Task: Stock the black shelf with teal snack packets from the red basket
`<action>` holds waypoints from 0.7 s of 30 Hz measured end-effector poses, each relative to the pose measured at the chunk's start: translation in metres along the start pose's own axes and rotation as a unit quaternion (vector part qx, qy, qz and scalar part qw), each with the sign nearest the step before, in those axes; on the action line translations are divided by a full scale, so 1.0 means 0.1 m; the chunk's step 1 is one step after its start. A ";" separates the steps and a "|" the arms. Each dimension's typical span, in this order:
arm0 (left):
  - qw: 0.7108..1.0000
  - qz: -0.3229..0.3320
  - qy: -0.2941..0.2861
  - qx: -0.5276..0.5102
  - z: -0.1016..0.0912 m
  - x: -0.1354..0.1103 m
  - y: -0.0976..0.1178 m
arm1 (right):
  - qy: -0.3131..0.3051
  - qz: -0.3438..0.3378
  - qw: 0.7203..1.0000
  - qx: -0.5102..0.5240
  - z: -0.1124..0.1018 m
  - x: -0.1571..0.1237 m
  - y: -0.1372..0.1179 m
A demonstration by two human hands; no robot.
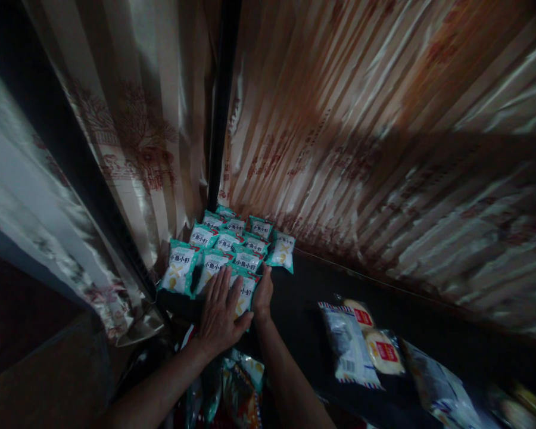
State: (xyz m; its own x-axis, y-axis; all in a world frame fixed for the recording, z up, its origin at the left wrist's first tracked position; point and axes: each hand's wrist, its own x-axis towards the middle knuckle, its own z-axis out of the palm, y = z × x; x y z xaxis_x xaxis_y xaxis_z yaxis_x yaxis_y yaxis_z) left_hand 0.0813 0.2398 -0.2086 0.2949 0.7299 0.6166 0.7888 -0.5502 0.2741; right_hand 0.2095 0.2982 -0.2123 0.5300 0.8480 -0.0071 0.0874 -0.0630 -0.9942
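Several green-and-white snack bags (227, 241) stand in rows at the corner of a black shelf (295, 310). My left hand (221, 310) lies flat with fingers stretched over the front bags. Against the right side of the front snack bag (245, 292) rests my right hand (263, 292), its fingers straight and pointing away from me. That front bag sits between both hands and is partly covered by the left one. One more snack bag (282, 251) leans at the right end of the group.
To the right on the shelf lie a white-and-blue packet (349, 345), wrapped round breads (384, 351) and a larger bag (442, 381). Below my arms are more packets (241, 387). A black post (223, 107) and pleated curtains (339, 119) border the shelf.
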 end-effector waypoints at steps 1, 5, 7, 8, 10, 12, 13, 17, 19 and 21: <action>1.000 0.001 0.001 0.000 0.00 0.00 0.00 | 0.001 -0.007 1.000 0.000 0.00 -0.01 -0.01; 1.000 -0.001 0.008 0.003 0.01 -0.01 -0.01 | 0.001 -0.032 0.999 0.009 -0.02 -0.04 -0.02; 1.000 -0.002 0.006 0.004 0.01 -0.01 -0.01 | -0.006 -0.025 1.000 0.011 -0.04 -0.04 -0.01; 1.000 -0.002 0.004 0.004 0.01 -0.01 -0.01 | -0.011 -0.019 1.000 0.010 -0.04 -0.04 0.00; 1.000 0.000 0.003 0.005 0.03 0.00 -0.01 | -0.017 -0.008 1.000 0.005 -0.05 -0.03 0.00; 1.000 -0.001 0.004 0.007 0.04 -0.01 -0.01 | -0.018 -0.006 1.000 0.000 -0.06 -0.03 -0.02; 1.000 -0.003 0.005 0.008 0.05 -0.01 -0.02 | -0.016 -0.009 1.000 0.000 -0.07 -0.03 -0.03; 1.000 0.002 0.007 0.001 0.03 -0.03 -0.03 | 0.001 -0.016 1.000 0.013 -0.11 -0.09 -0.09; 1.000 0.009 0.011 -0.011 -0.01 -0.04 -0.04 | 0.001 -0.019 1.000 0.019 -0.13 -0.14 -0.09; 1.000 -0.005 0.024 -0.020 -0.06 -0.05 -0.05 | -0.006 -0.023 0.999 0.025 -0.15 -0.18 -0.06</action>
State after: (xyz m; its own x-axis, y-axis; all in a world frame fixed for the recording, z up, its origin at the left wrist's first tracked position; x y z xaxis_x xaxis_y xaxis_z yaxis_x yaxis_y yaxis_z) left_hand 0.0726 0.2370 -0.2091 0.2598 0.7163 0.6476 0.7692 -0.5590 0.3097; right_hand 0.2121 0.2753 -0.2044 0.5162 0.8557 0.0367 0.0684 0.0016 -0.9977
